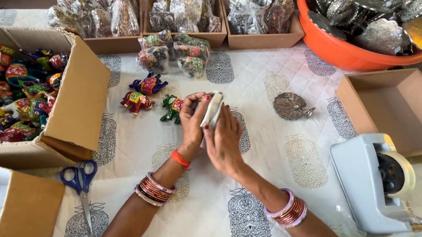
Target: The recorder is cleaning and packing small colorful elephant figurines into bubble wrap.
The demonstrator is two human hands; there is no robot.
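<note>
Head view: both hands meet mid-desk on a small pale flat piece, long axis near upright. Left hand grip closed on its left edge, right hand closed behind/right. Green elephant figure just left of left hand.

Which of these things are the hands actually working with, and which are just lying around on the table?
In hand or beside the hands:
left hand and right hand, together holding a small pale bundle
green elephant figure
red elephant figure
blue elephant figure

Lying about:
blue scissors
tape dispenser
silver leaf dish
orange tub
</note>
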